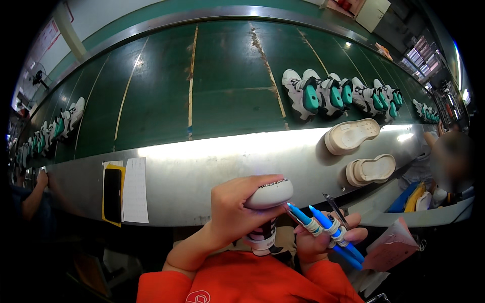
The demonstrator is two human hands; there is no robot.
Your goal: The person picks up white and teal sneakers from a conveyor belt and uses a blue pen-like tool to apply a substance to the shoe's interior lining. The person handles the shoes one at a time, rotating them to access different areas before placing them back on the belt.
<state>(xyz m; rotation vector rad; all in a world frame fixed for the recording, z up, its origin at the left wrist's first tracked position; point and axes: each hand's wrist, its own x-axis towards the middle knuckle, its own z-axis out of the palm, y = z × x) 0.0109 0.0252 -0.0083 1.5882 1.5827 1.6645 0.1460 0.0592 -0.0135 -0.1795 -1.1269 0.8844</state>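
Observation:
My left hand is wrapped round a sneaker, gripping it near its rounded white toe. The shoe hangs toe-up in front of my chest, its lower part showing dark and white below my fingers. Close beside it on the right, my right hand is closed on blue marker pens with pale bands wound round their barrels. Their light blue tips point up toward the shoe. A thin dark pen also sticks up between the fingers of this hand.
Beyond a metal ledge runs a green conveyor belt with white-and-teal sneakers. Cream shoe soles lie on the ledge at right; a black phone lies on papers at left. A pink booklet is right. People sit at both sides.

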